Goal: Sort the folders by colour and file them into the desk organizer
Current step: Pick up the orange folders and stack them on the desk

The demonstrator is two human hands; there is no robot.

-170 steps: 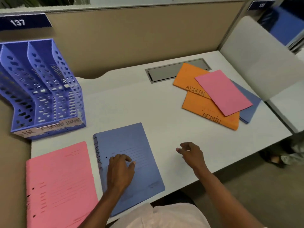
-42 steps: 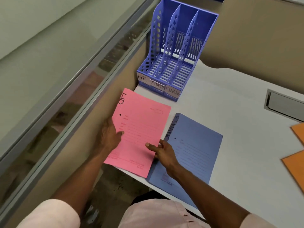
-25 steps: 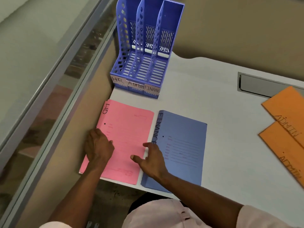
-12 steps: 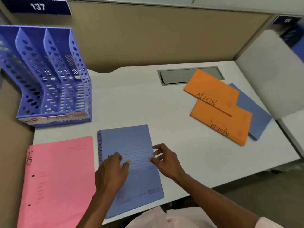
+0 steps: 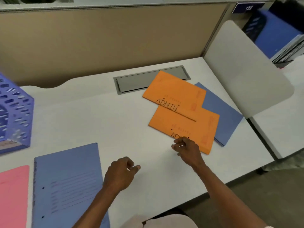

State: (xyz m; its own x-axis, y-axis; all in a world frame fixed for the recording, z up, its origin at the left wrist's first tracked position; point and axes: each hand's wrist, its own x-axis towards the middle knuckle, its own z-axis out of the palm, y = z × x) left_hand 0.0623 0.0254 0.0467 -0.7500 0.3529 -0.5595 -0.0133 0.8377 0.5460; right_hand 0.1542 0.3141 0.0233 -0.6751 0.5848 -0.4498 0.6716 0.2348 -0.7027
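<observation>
Sorting stage: beside the desk organizer lay your pink folder and blue folder, your left hand hung loosely curled and empty, and your right hand met the lower orange folder at its near edge, pinch uncertain; next, you needed a firm edge grip.

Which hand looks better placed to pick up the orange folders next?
The right hand. Its fingers are at the near edge of the front orange folder, while the left hand hangs over bare desk, well short of it.
</observation>
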